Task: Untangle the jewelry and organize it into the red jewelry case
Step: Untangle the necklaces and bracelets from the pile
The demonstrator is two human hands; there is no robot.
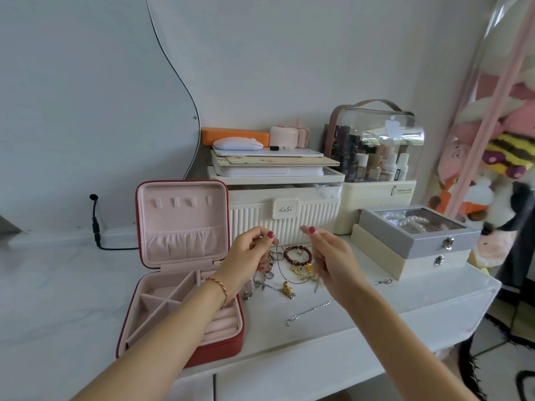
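White counter [362, 322] against pale wall, storage boxes behind. Jewelry tangle [285, 273] at frame centre, just right of red jewelry case [185, 273], which stands open at centre left. Left hand [249, 256] pinches thin chain lifted from heap. Right hand [330, 256] raised beside it, fingertips pinched near same chain; actual contact too fine to tell. Expect chains light, limp, slippery, quick to snag. Take hold near clasp or pendant, tease loops loose, don't yank. Beaded bracelet [298, 254] firmer, easy to lift by beads.
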